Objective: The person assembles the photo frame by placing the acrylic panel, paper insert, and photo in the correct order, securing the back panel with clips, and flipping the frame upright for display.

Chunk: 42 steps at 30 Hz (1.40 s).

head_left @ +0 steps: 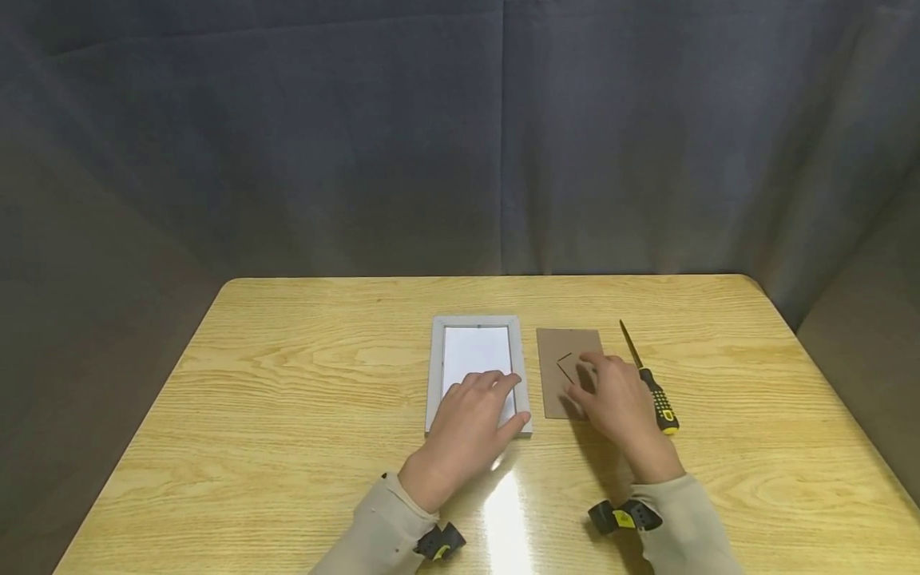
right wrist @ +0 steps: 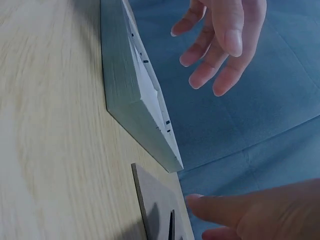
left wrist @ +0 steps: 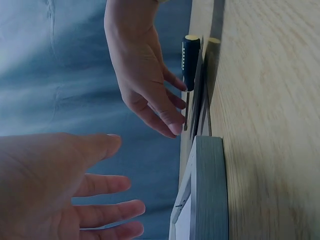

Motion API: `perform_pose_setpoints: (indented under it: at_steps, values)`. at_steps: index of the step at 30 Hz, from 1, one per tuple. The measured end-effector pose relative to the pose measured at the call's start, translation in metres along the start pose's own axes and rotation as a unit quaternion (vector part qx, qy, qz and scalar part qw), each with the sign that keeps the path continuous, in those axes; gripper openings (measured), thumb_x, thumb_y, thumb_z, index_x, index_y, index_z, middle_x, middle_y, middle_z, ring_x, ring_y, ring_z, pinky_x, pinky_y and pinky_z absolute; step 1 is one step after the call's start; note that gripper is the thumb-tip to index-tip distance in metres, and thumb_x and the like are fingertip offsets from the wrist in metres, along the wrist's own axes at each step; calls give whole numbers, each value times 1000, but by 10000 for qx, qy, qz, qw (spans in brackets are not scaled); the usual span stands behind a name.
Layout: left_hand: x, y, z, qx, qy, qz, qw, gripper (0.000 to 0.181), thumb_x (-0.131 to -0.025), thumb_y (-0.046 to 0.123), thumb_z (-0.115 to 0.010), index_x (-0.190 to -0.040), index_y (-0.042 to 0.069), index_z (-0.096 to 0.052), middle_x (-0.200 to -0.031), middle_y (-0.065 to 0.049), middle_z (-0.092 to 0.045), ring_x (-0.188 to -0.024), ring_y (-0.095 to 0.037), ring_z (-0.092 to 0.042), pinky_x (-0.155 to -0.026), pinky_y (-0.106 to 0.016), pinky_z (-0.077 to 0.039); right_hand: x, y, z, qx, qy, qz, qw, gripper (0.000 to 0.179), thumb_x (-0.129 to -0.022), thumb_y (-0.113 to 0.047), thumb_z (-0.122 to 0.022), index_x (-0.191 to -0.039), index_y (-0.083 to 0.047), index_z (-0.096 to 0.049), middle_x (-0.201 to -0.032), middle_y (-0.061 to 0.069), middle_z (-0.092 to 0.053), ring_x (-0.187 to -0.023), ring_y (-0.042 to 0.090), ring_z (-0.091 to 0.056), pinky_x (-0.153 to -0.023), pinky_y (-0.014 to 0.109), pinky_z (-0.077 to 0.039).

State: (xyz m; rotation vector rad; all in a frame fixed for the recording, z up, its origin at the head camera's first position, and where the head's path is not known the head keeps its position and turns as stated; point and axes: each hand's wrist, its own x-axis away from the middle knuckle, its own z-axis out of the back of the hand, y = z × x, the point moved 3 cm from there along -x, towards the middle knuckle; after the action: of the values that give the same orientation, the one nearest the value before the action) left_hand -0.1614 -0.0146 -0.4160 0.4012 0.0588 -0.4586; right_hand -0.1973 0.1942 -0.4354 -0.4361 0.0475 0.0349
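Left hand (head_left: 470, 415) is hovering above the frame (head_left: 434, 375) in the head view, fingers loose and grasping nothing; the right hand (head_left: 618, 395) is hanging over the brown board (head_left: 552, 399), equally unladen. Just right of the frame, this board is lying on the worktop (head_left: 323, 383), with a screwdriver (head_left: 660, 403) farther right. A white sheet (head_left: 470, 351) is showing inside the frame, so the board seems fully separated and the frame not closed.

The left wrist view is revealing a gap between left fingers and frame, unclear from above.

The right wrist view is adding small dark tabs (right wrist: 145, 61) along the frame's inner edge.
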Motion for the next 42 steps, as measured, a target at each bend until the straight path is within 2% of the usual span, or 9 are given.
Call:
perform_pose_setpoints:
  at_steps: [8,19,33,42]
  values:
    - [1,3,-4,-88,-36,-77,9999,50,-97,42,-65,-138,14,-60,-137,-10,-65,-126,-28,-61,-101,-45,-51,-1,5,-3,176,-187,-187,9995,59,-85,-26,-80,-134,1,-60,-125,33,-64,-111,50,-63,-78,57,-55]
    - [2,6,-8,-172,-51,-175,9997,51,-97,43,-65,-138,13,-60,-135,-9,-66,-124,-26,-62,-97,-43,-52,-1,8,-6,143,-383,-351,9985,60,-83,-20,-83,-133,2,-59,-122,33,-62,-105,46,-64,-78,57,-54]
    - [4,6,-10,-222,-137,-173,9995,54,-98,45,-63,-140,13,-59,-136,-9,-65,-125,-26,-61,-99,-43,-52,0,10,-8,93,-159,-198,9996,52,-84,-10,-81,-128,8,-61,-111,33,-64,-99,44,-64,-83,54,-53]
    - [3,5,-8,-190,-72,-190,9996,52,-98,44,-64,-138,12,-60,-135,-10,-66,-124,-27,-61,-99,-44,-51,1,9,-5,291,33,-26,9996,42,-92,-14,-67,-129,5,-63,-111,35,-65,-105,56,-59,-80,65,-50]
